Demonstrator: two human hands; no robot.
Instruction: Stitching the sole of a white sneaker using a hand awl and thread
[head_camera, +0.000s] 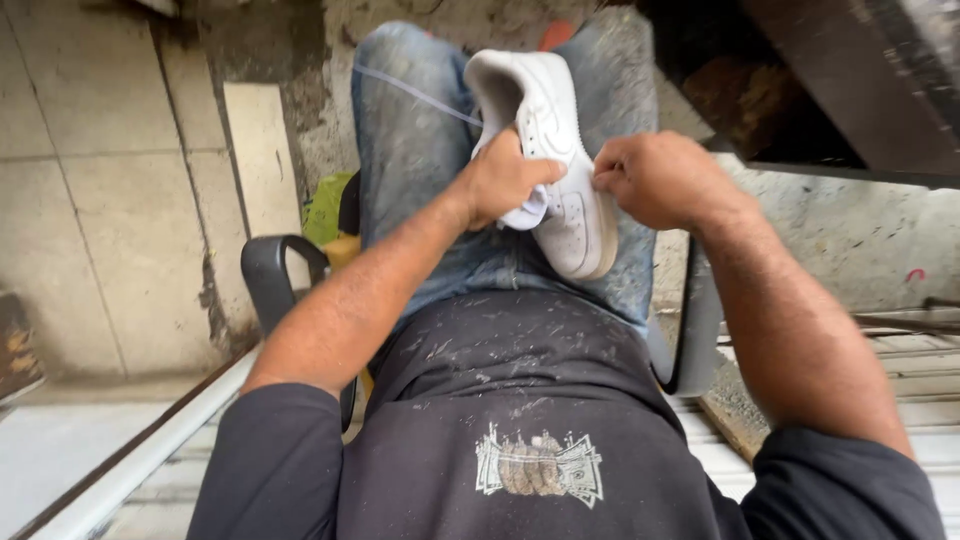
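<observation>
Sitting on a chair, the person looks down at a white shoe (560, 150) that lies on the lap, across the thighs in faded blue jeans (420, 140). The shoe points with its toe toward the body and its open heel end away, and the sole side is turned to the right. The left hand (505, 180) is closed around the side of the shoe near the tongue, with the thumb on top of the upper and the fingers hidden under it. The right hand (655, 178) is curled into a loose fist just beside the shoe, and its fingertips are pinched together at the edge of the upper; what it pinches is too small to tell. A thin white lace (415, 90) runs from the shoe across the left thigh. The two hands are near each other, with only the shoe between them. The person wears a dark shirt (520, 420) with pale specks and a printed picture on the front. A dark armrest (275, 275) of the chair is at the left, and something green (325, 205) lies behind it on the concrete floor (90, 200). At the upper right there is a dark metal frame (830, 90)
</observation>
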